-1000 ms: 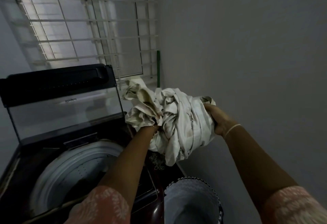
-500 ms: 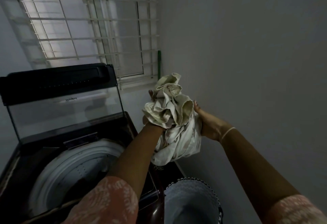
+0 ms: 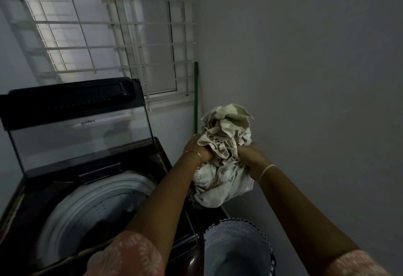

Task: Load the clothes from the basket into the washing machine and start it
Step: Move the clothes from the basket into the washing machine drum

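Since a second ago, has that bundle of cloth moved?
Yes. The cloth bundle has shifted right, away from the raised lid, now lying right of the green pole.

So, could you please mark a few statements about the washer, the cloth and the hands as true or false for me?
1. The washing machine lid stands open. True.
2. The left hand and the right hand both grip the cream cloth bundle. True.
3. The bundle lies inside the drum. False: it is held up in the air, to the right of the drum opening.
4. The laundry basket sits left of the machine. False: it sits at the machine's right, below the bundle.
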